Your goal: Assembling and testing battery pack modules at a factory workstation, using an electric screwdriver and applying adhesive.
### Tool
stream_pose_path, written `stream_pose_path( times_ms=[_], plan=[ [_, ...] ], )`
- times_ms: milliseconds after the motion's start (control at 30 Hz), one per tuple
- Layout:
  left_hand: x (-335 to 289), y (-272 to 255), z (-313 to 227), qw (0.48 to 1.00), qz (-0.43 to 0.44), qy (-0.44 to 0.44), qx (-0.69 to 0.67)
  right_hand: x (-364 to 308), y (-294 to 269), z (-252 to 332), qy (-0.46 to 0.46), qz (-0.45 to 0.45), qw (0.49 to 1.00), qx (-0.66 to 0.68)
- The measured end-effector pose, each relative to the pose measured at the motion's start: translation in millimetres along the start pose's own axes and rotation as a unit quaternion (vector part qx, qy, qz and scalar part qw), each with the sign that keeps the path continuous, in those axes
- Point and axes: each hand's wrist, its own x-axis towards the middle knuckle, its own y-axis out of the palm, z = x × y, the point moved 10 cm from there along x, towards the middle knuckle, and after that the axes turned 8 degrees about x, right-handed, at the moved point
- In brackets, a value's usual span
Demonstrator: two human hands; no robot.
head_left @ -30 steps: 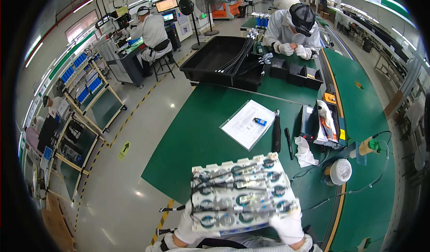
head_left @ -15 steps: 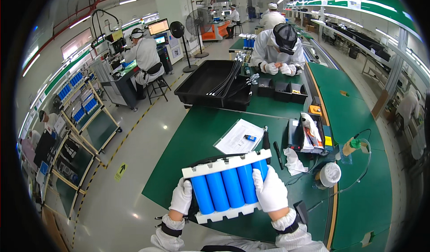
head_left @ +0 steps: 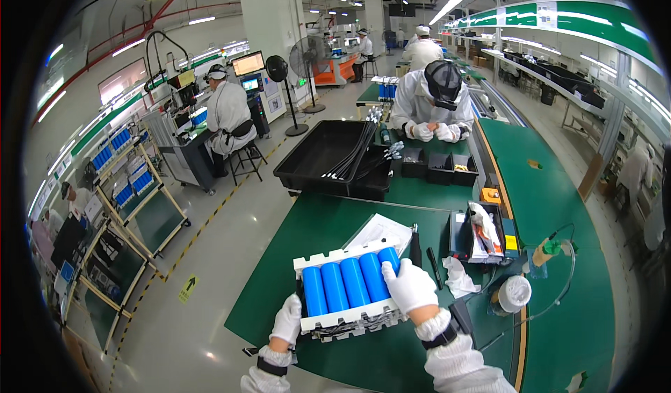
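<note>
A battery pack (head_left: 355, 283) of several blue cylindrical cells in white notched plastic holders is tilted over the near part of the green bench. My left hand (head_left: 286, 320), in a white glove, grips the pack's left end, its fingers partly hidden behind it. White-gloved too, my right hand (head_left: 411, 285) closes round the right end, thumb across the last blue cell. Dark wiring shows below the near holder. Whether the pack's underside touches the bench I cannot tell. Just beyond it lies a white paper sheet (head_left: 381, 231), partly covered by the pack.
Right of the pack lie a black-handled tool (head_left: 416, 246), a black pen (head_left: 434, 266), a crumpled tissue (head_left: 460, 278) and a white-topped tub (head_left: 515, 293). A tool box (head_left: 482, 232) stands behind them. Large black trays (head_left: 314, 162) with cables sit farther back, near a seated co-worker (head_left: 435, 103).
The pack has tipped, bringing wiring below its near holder into view. It now hides more of the paper and the small blue item there. Both hands keep hold; my view has lifted slightly.
</note>
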Motion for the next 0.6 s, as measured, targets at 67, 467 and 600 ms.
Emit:
stream_pose_path(
  times_ms=[67, 467, 600],
  plan=[
    [-13.0, 0.4, 12.4, 0.989, 0.027, 0.031, -0.142, -11.2, -10.2, -1.0, -0.019, 0.015, 0.991, 0.135],
    [-44.4, 21.6, -29.5, 0.997, 0.036, 0.055, -0.029, -34.9, 100.1, -136.6, 0.007, 0.073, 0.871, 0.485],
    [-50.9, 10.7, -23.7, 0.997, -0.047, 0.045, -0.036, -35.2, 97.8, -128.7, -0.014, 0.106, 0.868, 0.485]
  ],
)
